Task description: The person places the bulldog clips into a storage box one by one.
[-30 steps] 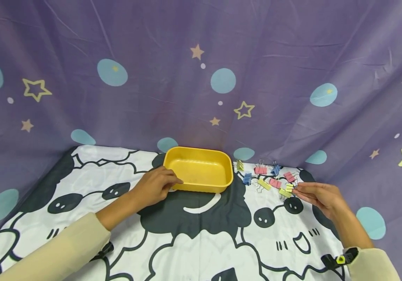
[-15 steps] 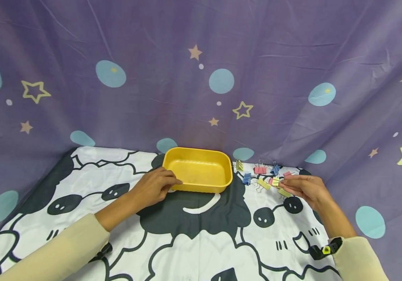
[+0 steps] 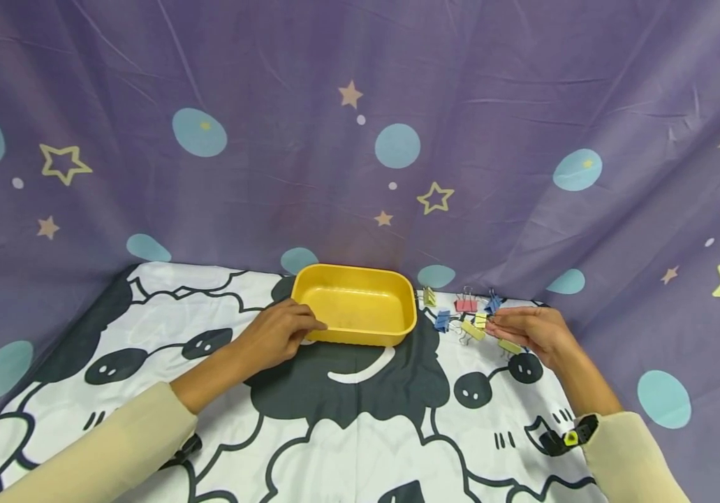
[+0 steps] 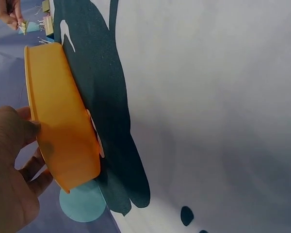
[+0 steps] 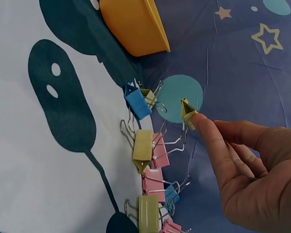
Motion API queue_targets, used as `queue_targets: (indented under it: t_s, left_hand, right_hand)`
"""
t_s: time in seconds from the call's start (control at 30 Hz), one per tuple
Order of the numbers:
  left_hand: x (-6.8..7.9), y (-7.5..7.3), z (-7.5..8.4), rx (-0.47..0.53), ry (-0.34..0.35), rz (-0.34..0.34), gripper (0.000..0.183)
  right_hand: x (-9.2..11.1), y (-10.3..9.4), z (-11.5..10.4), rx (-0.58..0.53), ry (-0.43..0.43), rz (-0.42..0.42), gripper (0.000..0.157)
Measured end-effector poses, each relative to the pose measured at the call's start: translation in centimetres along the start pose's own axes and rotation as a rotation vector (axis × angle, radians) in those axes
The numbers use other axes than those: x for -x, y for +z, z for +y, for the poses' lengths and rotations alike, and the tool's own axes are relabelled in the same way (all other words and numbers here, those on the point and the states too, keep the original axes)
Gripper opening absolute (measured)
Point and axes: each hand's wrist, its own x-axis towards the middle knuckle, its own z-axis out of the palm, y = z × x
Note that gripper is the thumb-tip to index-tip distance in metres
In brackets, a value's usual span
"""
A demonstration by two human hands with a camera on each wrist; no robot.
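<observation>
My left hand [image 3: 281, 332] grips the near left rim of a yellow plastic bin [image 3: 360, 334]; in the left wrist view its thumb and fingers straddle the wall of the bin [image 4: 63, 116]. Nothing lies inside the bin. My right hand [image 3: 534, 331] pinches a small yellow binder clip [image 3: 480, 321] between thumb and fingertips, raised above the other clips. In the right wrist view that pinched binder clip [image 5: 187, 114] is held apart from the group. Below it lie a blue clip [image 5: 137, 101], a yellow clip [image 5: 143, 145] and a pink clip [image 5: 153, 184].
More binder clips stand right of the bin, among them a pink one [image 3: 466, 305], a blue one [image 3: 493, 302] and a yellow one [image 3: 429, 296]. A white cloth with black cartoon drawings [image 3: 360, 454] covers the table. Behind it hangs a purple curtain [image 3: 272, 175].
My right hand has moved left over the clips, carrying the yellow binder clip toward the bin. The left hand and the bin have stayed in place.
</observation>
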Motion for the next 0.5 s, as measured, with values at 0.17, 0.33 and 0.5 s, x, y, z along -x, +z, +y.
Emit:
queue_targets:
  t_s: [0.17, 0.33, 0.5]
  left_hand:
    - [-0.1, 0.0, 0.0, -0.003, -0.009, -0.016, 0.031]
    - [0.0, 0.0, 0.1, -0.011, -0.018, -0.015, 0.032]
    - [0.0, -0.1, 0.2, -0.007, -0.025, -0.017, 0.031]
  right_hand:
    - [-0.2, 0.8, -0.3, 0.030, 0.008, 0.004, 0.025]
    - [-0.6, 1.5, -0.5, 0.048, 0.005, -0.005, 0.021]
    - [-1.1, 2.4, -0.7, 0.072, -0.009, -0.008, 0.021]
